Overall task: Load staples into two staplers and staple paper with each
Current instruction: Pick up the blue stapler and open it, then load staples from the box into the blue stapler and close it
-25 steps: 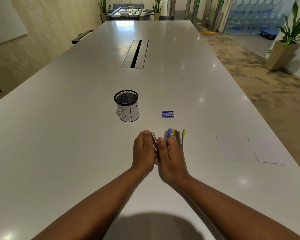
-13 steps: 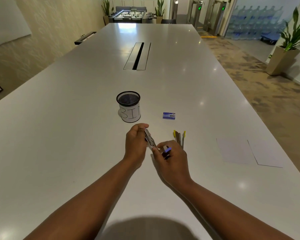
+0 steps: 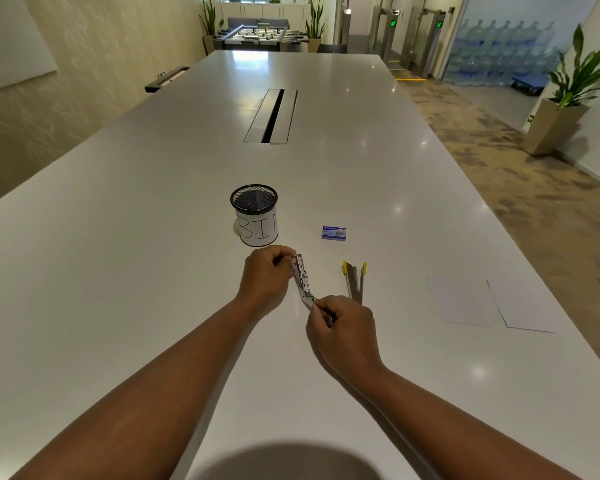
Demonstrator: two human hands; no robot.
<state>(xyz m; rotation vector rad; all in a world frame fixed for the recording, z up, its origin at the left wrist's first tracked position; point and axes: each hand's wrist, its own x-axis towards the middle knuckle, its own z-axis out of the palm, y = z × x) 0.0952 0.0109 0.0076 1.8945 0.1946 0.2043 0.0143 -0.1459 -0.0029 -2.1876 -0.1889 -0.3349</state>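
Handwritten "BIN" on mesh cup (image 3: 257, 223) beyond hands (image 3: 303, 296) gripping stapler (image 3: 301, 277).

So on the desk (image 3: 153, 237) the bin cup (image 3: 254, 215) sits furthest back, with the staple box (image 3: 334, 233) off to its right. Closer in, one stapler (image 3: 302, 278) is held between both hands, the second stapler (image 3: 355, 280) lies just right of it, and two paper sheets (image 3: 489, 304) sit side by side further right.
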